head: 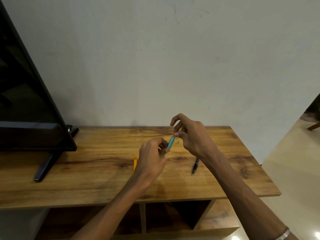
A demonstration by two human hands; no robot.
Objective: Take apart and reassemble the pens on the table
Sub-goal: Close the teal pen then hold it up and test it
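At the far left a dark television (26, 104) stands on the wooden table (103, 179), its black foot (44, 168) angled toward the near edge. Below the tabletop are open shelf compartments (176, 215); what they hold is too dark to tell. An orange pen (135, 163) lies on the table, mostly hidden behind the left hand (152, 156). That hand hangs above the table with its back to the camera, fingers curled, pinching the lower end of a teal pen (171, 142). The pen is held in the air, tilted up to the right. The right hand (192, 135) reaches in from the right and pinches the pen's upper end between thumb and a fingertip, with the forefinger arched above. A black pen (195, 166) lies on the table under the right forearm, and a bracelet (283, 234) circles that arm.
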